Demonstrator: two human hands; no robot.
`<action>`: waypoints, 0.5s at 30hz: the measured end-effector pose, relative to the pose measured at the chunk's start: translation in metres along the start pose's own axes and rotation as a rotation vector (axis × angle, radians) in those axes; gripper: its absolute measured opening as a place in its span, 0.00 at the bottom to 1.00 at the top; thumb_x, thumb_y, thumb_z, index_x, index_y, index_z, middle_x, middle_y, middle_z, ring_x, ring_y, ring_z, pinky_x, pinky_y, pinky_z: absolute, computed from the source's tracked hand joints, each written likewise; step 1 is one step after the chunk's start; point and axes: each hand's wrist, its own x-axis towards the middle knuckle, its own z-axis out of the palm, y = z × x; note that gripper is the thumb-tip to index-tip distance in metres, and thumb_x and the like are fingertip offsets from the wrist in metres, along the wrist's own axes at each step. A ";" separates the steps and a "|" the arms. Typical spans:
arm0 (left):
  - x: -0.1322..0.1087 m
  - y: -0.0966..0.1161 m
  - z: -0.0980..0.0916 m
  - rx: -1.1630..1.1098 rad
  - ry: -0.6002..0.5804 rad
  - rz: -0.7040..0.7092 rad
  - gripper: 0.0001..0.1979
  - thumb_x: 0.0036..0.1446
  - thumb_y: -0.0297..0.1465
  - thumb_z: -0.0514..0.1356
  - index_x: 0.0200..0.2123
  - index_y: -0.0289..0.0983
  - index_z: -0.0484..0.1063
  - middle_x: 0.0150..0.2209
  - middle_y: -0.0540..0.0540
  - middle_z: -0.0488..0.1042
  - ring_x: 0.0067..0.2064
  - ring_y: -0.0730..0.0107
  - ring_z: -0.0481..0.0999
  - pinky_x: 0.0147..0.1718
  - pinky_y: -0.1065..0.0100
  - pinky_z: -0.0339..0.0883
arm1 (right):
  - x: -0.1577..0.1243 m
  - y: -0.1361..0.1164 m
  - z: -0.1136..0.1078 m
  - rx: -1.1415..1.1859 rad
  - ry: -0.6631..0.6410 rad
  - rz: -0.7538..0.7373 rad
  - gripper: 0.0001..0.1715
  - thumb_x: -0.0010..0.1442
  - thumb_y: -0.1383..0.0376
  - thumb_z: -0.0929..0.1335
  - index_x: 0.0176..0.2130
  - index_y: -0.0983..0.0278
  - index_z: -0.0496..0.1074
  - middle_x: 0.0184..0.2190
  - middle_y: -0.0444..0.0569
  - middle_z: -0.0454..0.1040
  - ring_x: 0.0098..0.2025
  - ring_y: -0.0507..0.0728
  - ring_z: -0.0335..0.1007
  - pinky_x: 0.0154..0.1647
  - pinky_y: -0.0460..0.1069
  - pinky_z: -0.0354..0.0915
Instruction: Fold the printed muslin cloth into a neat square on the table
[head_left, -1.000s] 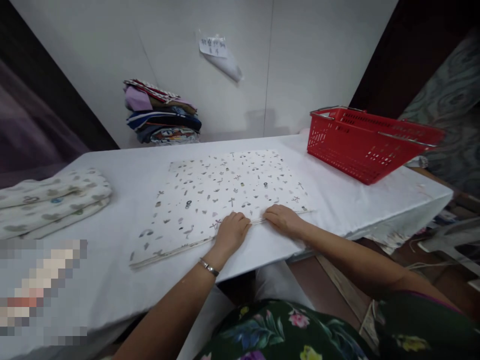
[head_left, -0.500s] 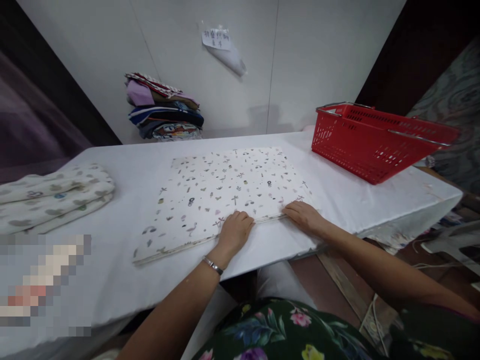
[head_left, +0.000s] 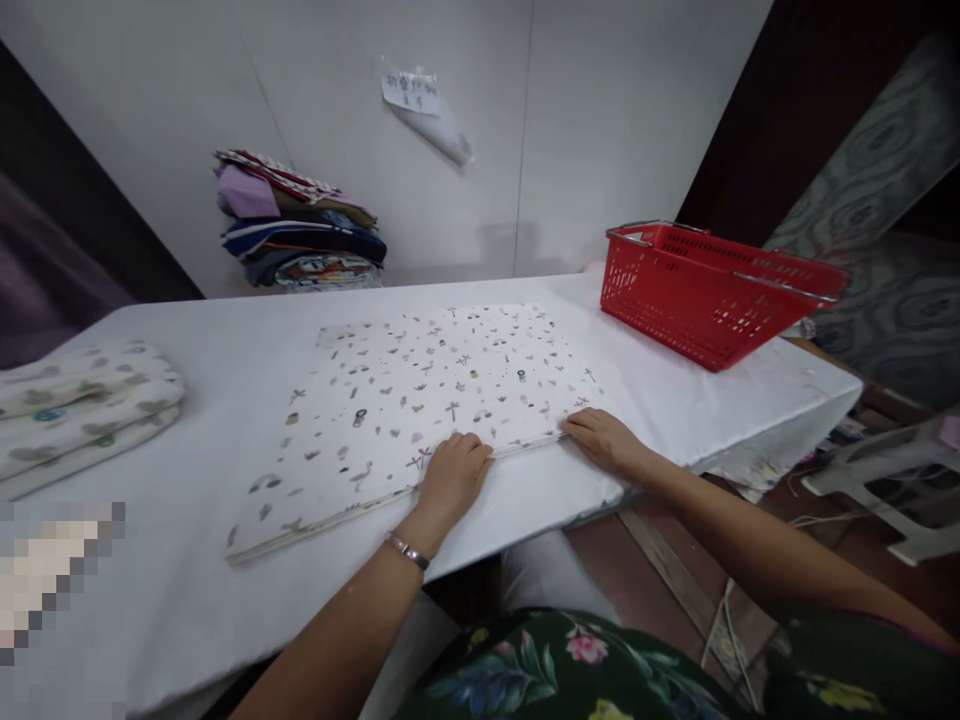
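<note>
A white cloth with small printed figures lies folded flat in layers on the white-covered table. My left hand rests at the middle of its near edge, fingers closed on the edge. Farther right along the same edge, my right hand has its fingers together on the cloth near its right corner. Both thumbs are mostly hidden. A silver bracelet circles my left wrist.
A red basket stands at the table's back right. Folded clothes are stacked by the wall. A bundled patterned cloth lies at the left. A white plastic stool is at the lower right.
The view has turned slightly to the right, so the table and basket appear farther left. Both hands keep about the same places on the cloth's near edge.
</note>
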 end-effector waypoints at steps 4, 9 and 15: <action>0.001 0.000 0.000 0.013 -0.018 0.015 0.09 0.62 0.30 0.52 0.35 0.38 0.72 0.36 0.46 0.71 0.38 0.64 0.66 0.37 0.61 0.61 | -0.008 0.008 0.002 -0.035 -0.003 0.014 0.18 0.66 0.67 0.57 0.48 0.66 0.71 0.43 0.55 0.73 0.43 0.58 0.66 0.44 0.52 0.62; 0.000 0.000 0.001 0.011 -0.001 0.026 0.10 0.62 0.31 0.52 0.34 0.39 0.72 0.35 0.46 0.71 0.38 0.64 0.66 0.36 0.62 0.60 | -0.011 0.009 0.004 -0.014 -0.003 0.062 0.18 0.66 0.67 0.57 0.48 0.63 0.71 0.42 0.54 0.73 0.43 0.58 0.66 0.44 0.53 0.63; -0.001 0.000 0.001 -0.009 0.011 0.009 0.08 0.61 0.30 0.53 0.33 0.38 0.72 0.35 0.46 0.71 0.38 0.64 0.66 0.37 0.62 0.60 | -0.013 0.006 -0.001 0.105 0.056 0.030 0.17 0.66 0.66 0.58 0.48 0.65 0.72 0.43 0.56 0.72 0.44 0.58 0.66 0.44 0.54 0.65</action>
